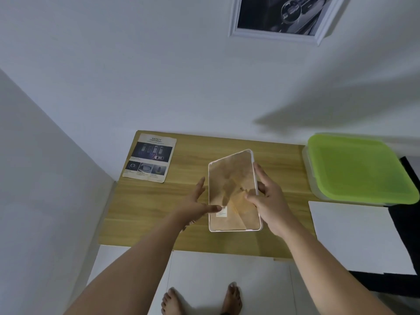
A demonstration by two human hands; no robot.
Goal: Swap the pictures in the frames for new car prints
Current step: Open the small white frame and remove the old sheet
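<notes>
Bare feet (172, 301) stand below the worktop (145, 212). The white frame (231, 192), back up (tilted), is pinched by the right hand (270, 201); left hand (195, 201) fingers spread, thumb touching. It could slip, falling.

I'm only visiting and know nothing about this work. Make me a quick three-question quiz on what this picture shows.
1. True or false: the white frame held over the wooden table shows its brown back to the camera.
2. Which hand grips the frame's edge? A) left hand B) right hand C) neither
3. Fill in: the car print lying at the table's far left corner is headed with the word ____.

Key
1. True. A small label sits low on the brown backing.
2. B. The right hand wraps the right edge; the left hand only touches near the label with a fingertip.
3. SAFETY.
</notes>
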